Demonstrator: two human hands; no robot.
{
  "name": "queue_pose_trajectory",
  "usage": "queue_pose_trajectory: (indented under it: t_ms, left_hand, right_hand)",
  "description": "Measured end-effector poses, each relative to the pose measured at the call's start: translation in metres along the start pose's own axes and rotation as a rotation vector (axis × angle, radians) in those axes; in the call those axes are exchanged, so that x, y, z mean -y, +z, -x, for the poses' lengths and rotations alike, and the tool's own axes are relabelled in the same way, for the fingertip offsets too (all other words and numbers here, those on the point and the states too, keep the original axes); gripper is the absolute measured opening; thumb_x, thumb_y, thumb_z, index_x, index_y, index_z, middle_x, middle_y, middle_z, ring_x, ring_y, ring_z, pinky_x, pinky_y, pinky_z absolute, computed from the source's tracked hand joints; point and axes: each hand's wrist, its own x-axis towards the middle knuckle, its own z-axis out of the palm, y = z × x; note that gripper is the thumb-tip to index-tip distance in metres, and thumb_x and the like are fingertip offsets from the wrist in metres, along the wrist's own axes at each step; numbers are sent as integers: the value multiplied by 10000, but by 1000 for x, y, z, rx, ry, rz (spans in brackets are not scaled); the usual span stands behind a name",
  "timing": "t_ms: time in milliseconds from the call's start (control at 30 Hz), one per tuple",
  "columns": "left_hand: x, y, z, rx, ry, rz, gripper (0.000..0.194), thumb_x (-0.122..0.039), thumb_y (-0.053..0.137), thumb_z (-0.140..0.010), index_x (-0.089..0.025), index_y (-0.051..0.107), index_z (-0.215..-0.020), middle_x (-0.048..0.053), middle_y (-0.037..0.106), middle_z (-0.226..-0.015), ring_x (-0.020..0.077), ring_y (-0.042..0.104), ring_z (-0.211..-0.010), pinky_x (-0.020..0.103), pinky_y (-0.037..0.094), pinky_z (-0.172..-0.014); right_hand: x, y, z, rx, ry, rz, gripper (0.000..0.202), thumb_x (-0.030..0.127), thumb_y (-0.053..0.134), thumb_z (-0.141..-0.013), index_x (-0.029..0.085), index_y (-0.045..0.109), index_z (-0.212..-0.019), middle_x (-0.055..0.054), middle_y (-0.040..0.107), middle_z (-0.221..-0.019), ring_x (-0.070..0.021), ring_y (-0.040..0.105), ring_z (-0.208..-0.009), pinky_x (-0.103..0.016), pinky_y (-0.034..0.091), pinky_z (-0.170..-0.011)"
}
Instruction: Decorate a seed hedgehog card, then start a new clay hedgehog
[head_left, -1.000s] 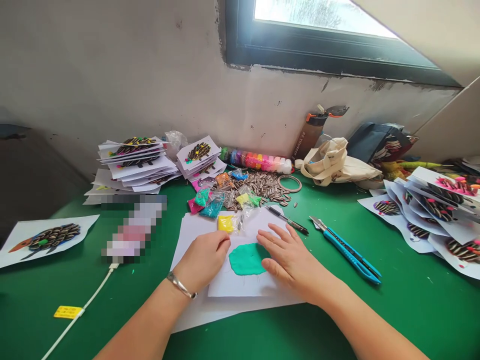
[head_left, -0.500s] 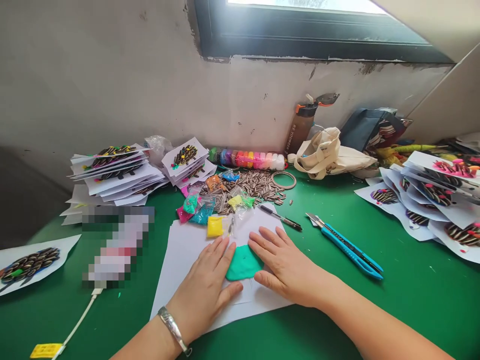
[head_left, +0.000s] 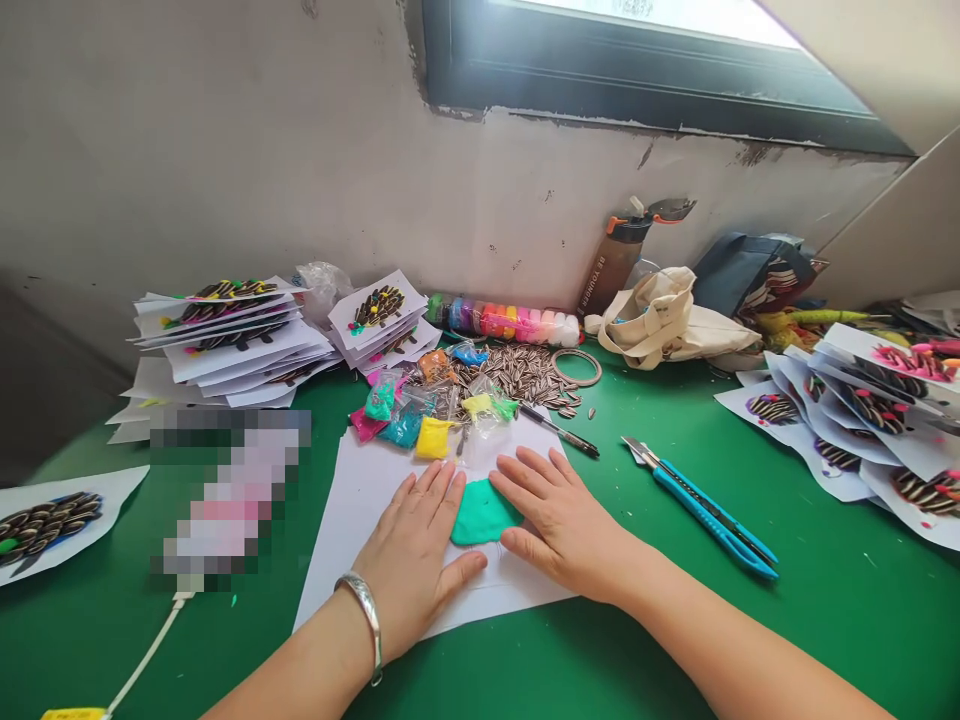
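Two hands (head_left: 412, 550) (head_left: 566, 520) (one bracelet (head_left: 369, 610)), one clay patch (head_left: 482, 514), one pen (head_left: 559, 432), one knife (head_left: 709, 517), one bottle (head_left: 615, 262).

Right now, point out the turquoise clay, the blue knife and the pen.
Turquoise clay (head_left: 484, 513), head view: middle of its flattened top.
Blue knife (head_left: 703, 512), head view: middle of its handle.
Pen (head_left: 561, 432), head view: its barrel.

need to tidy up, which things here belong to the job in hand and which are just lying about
Job, by the look of it:
green clay, between left hand and right hand
paper beneath
probably the clay packets and seeds

Apparently just lying about:
bottle
cloth bag
cable
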Motion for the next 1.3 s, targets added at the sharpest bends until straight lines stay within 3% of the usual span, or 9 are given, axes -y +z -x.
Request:
queue_pose_trajectory:
  t_ms: [133, 233, 333, 467, 633, 800, 967, 1133, 1300]
  left_hand:
    - [0, 0, 4, -23, 16, 5, 694, -564, 378, -911, -154, 296, -1464, 109, 314, -1514, 285, 291, -1388, 463, 267, -1121]
    - [-1, 0, 6, -34, 17, 31, 698, -550, 385, -912, -173, 245, -1483, 109, 320, -1512, 291, 297, -1385, 476, 270, -1118]
    - [-3, -1, 6, -33, 17, 54, 680, -538, 399, -912, -192, 258, -1480, 112, 318, -1514, 295, 294, -1385, 489, 277, -1114]
    - [-5, -1, 7, -7, -2, 61, 658, -514, 452, -896, -200, 318, -1458, 131, 306, -1515, 318, 283, -1386, 526, 303, -1097]
    - [-6, -2, 9, -11, -14, 93, 633, -478, 512, -873, -233, 363, -1437, 141, 327, -1507, 345, 278, -1383, 559, 331, -1074]
    - [-6, -1, 10, -30, -22, 117, 616, -449, 550, -851, -238, 404, -1410, 144, 365, -1488, 353, 309, -1368, 569, 340, -1069]
    - [-4, 11, 15, -111, -19, 117, 644, -495, 527, -861, -274, 346, -1438, 119, 322, -1513, 353, 262, -1387, 566, 330, -1077]
    - [-4, 14, 16, -107, -31, 124, 670, -505, 517, -867, -244, 319, -1452, 117, 317, -1517, 347, 238, -1396, 555, 303, -1096]
    - [-4, 8, 14, -86, -31, 118, 699, -528, 500, -871, -161, 335, -1442, 138, 346, -1500, 335, 262, -1391, 524, 310, -1107]
  right_hand:
    - [3, -3, 3, -3, -13, -14, 566, 540, 350, -938, 286, 337, -1444, -23, 345, -1506, -324, 249, -1384, -621, 163, -1105]
    - [2, -10, -1, -57, -30, -25, 498, 454, 398, -946, 260, 399, -1404, -59, 437, -1445, -300, 356, -1318, -568, 257, -1080]
    - [2, -17, -13, -125, -79, -6, 353, 294, 425, -945, 224, 532, -1274, -89, 570, -1295, -255, 484, -1172, -455, 378, -986]
    - [3, -20, -39, -136, -115, 41, 284, 169, 406, -928, 206, 634, -1094, -87, 664, -1053, -210, 563, -956, -362, 420, -848]
    - [11, -15, -74, -159, -141, 74, 277, 117, 421, -894, 195, 652, -1026, -67, 670, -1014, -186, 569, -853, -314, 424, -788]
    - [13, -13, -103, -231, -228, -26, 365, 69, 374, -892, 177, 644, -1114, -69, 641, -1185, -183, 581, -1034, -291, 439, -867]
    - [3, -10, -101, -294, -155, -116, 367, 46, 395, -874, 161, 665, -1093, -75, 681, -1079, -176, 598, -988, -275, 452, -851]
    - [1, 1, -97, -257, -184, 93, 182, 127, 520, -868, 174, 689, -919, -75, 654, -852, -189, 545, -804, -290, 398, -717]
    - [2, 5, -100, -266, -163, 259, 71, 157, 569, -850, 177, 618, -803, -58, 589, -819, -179, 475, -749, -292, 329, -661]
